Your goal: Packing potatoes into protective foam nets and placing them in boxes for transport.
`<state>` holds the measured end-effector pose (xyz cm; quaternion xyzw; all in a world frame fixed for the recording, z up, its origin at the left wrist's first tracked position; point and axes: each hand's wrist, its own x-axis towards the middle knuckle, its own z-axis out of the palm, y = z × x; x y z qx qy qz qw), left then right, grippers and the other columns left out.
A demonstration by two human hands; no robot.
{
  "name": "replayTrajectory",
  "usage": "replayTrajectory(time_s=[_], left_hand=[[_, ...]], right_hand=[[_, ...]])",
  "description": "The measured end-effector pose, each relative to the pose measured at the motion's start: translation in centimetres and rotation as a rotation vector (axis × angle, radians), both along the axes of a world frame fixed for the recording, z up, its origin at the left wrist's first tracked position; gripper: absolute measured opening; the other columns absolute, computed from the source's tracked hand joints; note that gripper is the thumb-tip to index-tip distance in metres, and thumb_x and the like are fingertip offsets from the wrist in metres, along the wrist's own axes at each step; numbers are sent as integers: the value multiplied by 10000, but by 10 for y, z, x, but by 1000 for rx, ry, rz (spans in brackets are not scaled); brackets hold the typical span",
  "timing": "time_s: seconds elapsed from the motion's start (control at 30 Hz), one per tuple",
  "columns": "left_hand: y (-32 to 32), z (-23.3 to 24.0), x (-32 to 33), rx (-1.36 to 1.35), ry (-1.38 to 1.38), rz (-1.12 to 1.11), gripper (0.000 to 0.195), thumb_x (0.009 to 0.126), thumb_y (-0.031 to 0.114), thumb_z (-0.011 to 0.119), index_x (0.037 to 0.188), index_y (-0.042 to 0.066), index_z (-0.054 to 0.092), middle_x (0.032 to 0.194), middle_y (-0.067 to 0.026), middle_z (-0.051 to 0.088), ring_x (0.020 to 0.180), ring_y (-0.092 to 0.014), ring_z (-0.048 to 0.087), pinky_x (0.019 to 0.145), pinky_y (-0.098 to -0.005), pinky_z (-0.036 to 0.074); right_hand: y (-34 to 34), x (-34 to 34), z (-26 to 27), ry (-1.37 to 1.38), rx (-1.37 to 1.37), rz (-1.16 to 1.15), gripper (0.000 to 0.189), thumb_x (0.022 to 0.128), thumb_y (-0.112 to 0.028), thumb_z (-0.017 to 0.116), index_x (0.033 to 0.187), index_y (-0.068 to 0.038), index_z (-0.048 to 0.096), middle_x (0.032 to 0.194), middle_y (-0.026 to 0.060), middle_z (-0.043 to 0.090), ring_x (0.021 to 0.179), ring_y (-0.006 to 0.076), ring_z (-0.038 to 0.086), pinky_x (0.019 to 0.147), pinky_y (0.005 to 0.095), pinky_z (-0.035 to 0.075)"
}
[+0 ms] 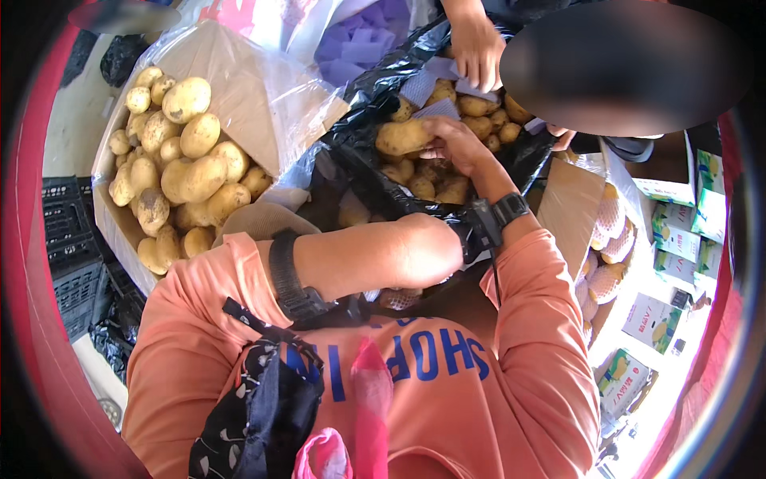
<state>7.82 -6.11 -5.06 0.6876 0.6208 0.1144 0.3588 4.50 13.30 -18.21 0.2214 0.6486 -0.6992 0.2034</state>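
My right hand (455, 143) grips a large yellow potato (402, 138) over a black plastic liner (359, 158) that holds more potatoes (422, 187). A black strap and a small device sit on the right wrist. My left forearm (365, 254) crosses in front of my body, its far end bent near the right wrist. The fingers of my left hand are hidden, so what they hold does not show. Lilac foam net sleeves (440, 109) lie among the potatoes by my right hand. Below the left forearm a netted potato (400, 298) partly shows.
Left stands a plastic-lined carton (239, 90) of loose potatoes (185, 161). Another person's hand (479, 57) reaches over the liner. More lilac sleeves (359, 51) fill a bag behind. At right are a carton (568, 209) of netted potatoes (607, 281) and several printed boxes (652, 323). Black crates (69, 218) stand left.
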Motion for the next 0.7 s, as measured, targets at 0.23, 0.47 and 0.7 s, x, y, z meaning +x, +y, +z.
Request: replayTrajectory(time_s=[0.23,0.47,0.7], left_hand=[[-9,26,-65,400,-28,607,158,714,10,529,856,12,597,806,-172,603,770,-318,600,708,-373,473],[24,24,-56,374,-1081,741,605,815,86,621,1342,65,325,1323,-104,401,1230,-208,408,1022,-384,339],[46,60,4,226,-1614,502,760,784,196,636,1396,50,211,1344,-107,376,1093,-205,529,494,-234,523]], right_hand=[[39,38,90,194,-64,-354,420,920,-444,395,1074,-88,556,893,24,635,668,119,578,582,276,469],[-2,96,138,411,-314,-473,518,917,-501,405,1072,-25,537,809,127,628,547,216,602,512,342,520],[9,176,156,923,132,-425,429,894,-333,528,1130,25,516,949,182,614,801,291,639,685,408,548]])
